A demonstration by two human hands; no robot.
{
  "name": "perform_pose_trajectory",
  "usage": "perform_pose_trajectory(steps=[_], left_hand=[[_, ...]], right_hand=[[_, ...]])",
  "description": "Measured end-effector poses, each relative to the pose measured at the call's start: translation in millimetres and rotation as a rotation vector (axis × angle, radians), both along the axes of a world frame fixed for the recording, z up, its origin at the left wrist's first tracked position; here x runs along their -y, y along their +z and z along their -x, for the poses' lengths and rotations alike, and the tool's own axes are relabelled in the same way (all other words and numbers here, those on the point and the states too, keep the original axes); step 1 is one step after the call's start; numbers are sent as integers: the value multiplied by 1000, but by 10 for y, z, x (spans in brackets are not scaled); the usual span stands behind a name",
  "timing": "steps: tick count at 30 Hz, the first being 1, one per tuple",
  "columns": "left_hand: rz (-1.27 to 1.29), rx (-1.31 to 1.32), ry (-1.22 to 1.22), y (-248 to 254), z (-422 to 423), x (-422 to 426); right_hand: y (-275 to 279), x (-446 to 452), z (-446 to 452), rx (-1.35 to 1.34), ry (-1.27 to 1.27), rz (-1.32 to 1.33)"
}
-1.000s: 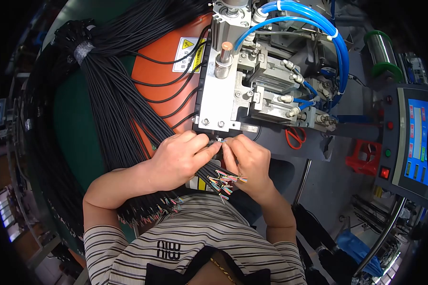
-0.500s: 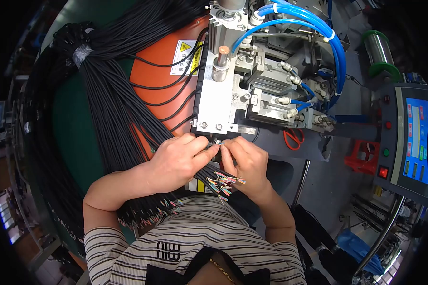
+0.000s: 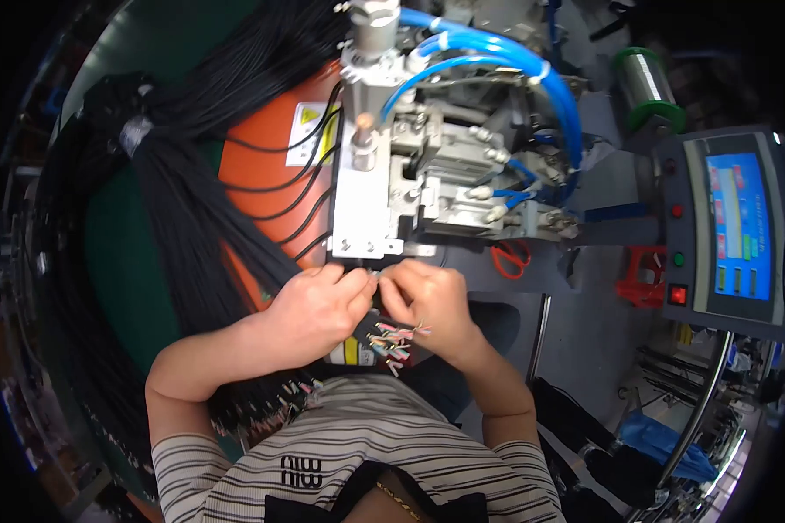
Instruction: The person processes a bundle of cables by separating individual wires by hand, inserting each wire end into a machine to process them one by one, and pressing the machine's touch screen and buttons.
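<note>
My left hand (image 3: 321,303) is closed in a pinch at the lower front edge of the metal machine (image 3: 361,205). Right beside it, my right hand (image 3: 427,303) has thumb and forefinger pressed together. What lies between the fingertips is small, blurred and mostly hidden. Below the hands, black cables end in stripped coloured wires (image 3: 391,340). A thick bundle of black cables (image 3: 179,218), wrapped together near its top, runs down at the left behind my left forearm.
Blue air tubes (image 3: 554,96) arch over the machine. A control panel with a lit screen (image 3: 734,228) stands at the right, below a wire spool (image 3: 647,83). Red-handled scissors (image 3: 510,259) lie right of the machine. A red stool (image 3: 641,277) is beyond them.
The head view has shifted, so the machine and both hands appear farther left and slightly lower. Both hands stay together at the machine's front edge, still pinching.
</note>
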State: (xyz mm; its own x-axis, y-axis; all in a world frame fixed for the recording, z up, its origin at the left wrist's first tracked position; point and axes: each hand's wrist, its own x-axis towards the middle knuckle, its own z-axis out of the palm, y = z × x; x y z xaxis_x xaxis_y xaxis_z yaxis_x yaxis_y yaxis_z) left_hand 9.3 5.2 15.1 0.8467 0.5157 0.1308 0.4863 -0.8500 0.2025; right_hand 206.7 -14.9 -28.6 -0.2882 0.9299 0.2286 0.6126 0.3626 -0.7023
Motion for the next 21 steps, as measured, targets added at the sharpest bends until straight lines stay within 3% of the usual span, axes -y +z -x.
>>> perform_pose_trajectory(steps=[6, 15, 21], left_hand=[[23, 5, -3, 60, 2, -12], [38, 40, -8, 27, -1, -38], [15, 53, -3, 3, 28, -22]], right_hand=[[-34, 59, 51, -126, -68, -167], [61, 0, 9, 42, 2, -87], [-113, 63, 45, -435, -49, 166]])
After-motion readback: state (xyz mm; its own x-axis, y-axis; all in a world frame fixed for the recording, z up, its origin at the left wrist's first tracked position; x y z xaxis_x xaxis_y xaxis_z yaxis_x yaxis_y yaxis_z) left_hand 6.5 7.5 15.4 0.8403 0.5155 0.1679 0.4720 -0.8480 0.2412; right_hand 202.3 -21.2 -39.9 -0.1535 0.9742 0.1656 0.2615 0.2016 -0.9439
